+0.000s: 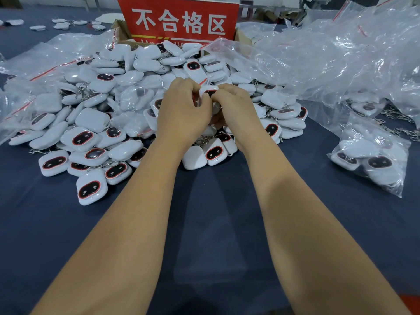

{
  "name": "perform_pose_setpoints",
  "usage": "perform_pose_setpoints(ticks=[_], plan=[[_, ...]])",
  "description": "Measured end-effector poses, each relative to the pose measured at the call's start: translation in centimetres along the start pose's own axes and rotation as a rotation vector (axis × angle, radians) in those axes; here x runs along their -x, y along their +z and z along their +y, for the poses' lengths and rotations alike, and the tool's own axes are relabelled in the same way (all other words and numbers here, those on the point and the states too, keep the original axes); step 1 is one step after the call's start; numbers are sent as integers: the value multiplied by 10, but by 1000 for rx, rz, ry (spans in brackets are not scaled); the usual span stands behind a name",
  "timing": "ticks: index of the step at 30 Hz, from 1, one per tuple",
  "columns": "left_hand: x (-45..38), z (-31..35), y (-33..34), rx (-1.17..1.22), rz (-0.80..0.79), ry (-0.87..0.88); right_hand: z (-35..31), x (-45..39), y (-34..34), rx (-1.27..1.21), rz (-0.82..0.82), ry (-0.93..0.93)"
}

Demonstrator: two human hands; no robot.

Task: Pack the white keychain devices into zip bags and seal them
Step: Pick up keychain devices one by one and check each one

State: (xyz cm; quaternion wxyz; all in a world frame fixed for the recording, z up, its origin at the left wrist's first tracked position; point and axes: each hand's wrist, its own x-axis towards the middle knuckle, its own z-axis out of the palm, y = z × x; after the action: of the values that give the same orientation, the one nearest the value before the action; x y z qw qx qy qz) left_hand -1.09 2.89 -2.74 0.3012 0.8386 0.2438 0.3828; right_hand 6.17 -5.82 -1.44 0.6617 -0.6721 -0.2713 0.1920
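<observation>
A dark blue cloth covers the table, bare in the foreground beneath both forearms. Above the near edge of the pile of white devices, the left hand and right hand meet with fingers curled, pinching one keychain device between them; it looks to sit inside a thin clear zip bag with a red strip, though the bag's outline is hard to make out. The device is white and rounded-square, with a dark oval face ringed in red. To the right lies a filled bag of devices, beyond it a heap of empty zip bags. At the back stands a red sign on a cardboard box.
</observation>
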Motion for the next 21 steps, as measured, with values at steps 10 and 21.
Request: perform_pose_setpoints(ticks=[10,21], plan=[[2,1,-3,207,13,-49,-4,2,0,-30,115,2],[0,-1,-1,138,31,-77,-12,3,-5,-356,142,-134]])
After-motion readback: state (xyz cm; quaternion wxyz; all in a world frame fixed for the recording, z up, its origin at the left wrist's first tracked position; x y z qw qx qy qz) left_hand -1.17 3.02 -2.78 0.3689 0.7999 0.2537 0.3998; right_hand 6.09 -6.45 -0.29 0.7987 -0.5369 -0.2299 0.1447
